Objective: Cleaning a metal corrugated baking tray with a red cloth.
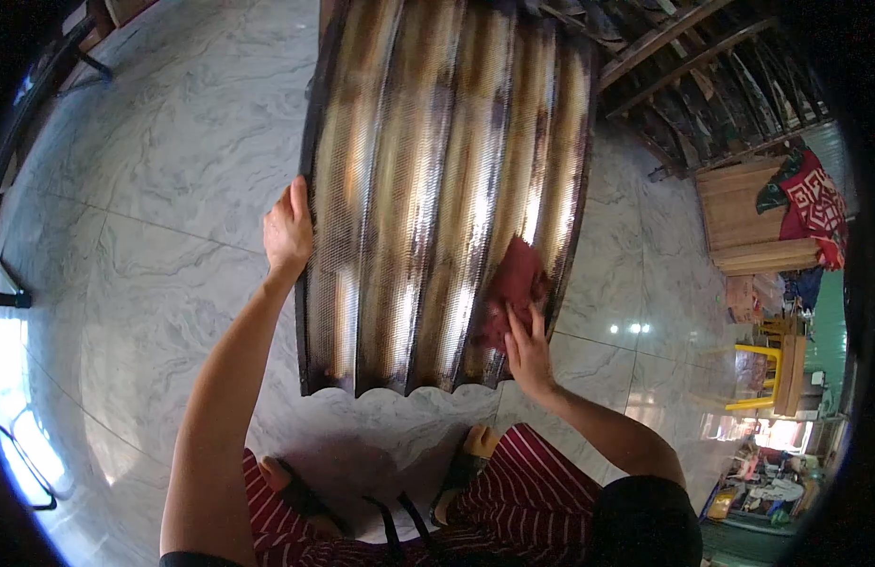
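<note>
Before me is a corrugated, perforated metal tray [402, 212], like a baguette baking tray, with long rounded channels and a dark frame. Brown and black stains streak its shiny surface. My left hand [288, 230] grips its left edge, thumb along the frame and the fingers partly hidden. A dark red cloth [515, 276] lies bunched on the lower right channels. My right hand [529, 351] presses on the near end of this cloth with spread fingers. The tray's near end shows scalloped ends above the floor; its far end runs out of view at the top.
Dark slatted racking [699, 71] stands at the upper right. Beyond the marbled tile floor [168, 163] are a wooden box [742, 205] with a red patterned cloth [813, 198], a yellow-framed chair [774, 375] and piled clutter [770, 482]. My feet are just below the tray.
</note>
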Demonstrator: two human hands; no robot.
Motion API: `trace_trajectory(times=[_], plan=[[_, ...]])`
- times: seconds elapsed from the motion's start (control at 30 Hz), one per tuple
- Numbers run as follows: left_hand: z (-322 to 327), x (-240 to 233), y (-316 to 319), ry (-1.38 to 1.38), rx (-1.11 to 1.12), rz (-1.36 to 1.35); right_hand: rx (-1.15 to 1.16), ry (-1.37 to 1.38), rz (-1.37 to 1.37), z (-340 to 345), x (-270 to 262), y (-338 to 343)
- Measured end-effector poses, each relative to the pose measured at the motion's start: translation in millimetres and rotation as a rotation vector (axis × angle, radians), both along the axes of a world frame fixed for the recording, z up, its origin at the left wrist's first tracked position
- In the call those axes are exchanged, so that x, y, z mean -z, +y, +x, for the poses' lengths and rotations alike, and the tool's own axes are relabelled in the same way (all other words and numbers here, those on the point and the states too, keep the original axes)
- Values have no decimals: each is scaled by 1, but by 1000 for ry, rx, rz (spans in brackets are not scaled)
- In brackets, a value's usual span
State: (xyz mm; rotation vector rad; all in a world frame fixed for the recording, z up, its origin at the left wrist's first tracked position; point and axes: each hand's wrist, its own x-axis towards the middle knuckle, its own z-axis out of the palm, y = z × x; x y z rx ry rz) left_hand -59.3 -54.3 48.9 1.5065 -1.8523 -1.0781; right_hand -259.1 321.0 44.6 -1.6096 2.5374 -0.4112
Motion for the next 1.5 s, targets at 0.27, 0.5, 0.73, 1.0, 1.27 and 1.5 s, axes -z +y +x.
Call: trace_trajectory(times=[0.27, 0.5, 0.73, 1.0, 1.27, 1.5], plan=[[6, 5, 4, 125, -36, -70, 251, -47, -45, 11, 18, -15], [1, 6, 3, 168, -20, -84, 234, 365, -159, -104, -22, -125], [5, 6, 1, 194, -21, -51, 302, 350, -274, -227, -103, -284], [9, 10, 1, 191, 4, 16, 297, 566, -104, -291, -144, -353], [4, 9, -1, 204, -1, -22, -57, 803, -30, -244, -103, -230], [8, 9, 0, 210, 9, -108, -51, 597, 20, -99, -20, -81]])
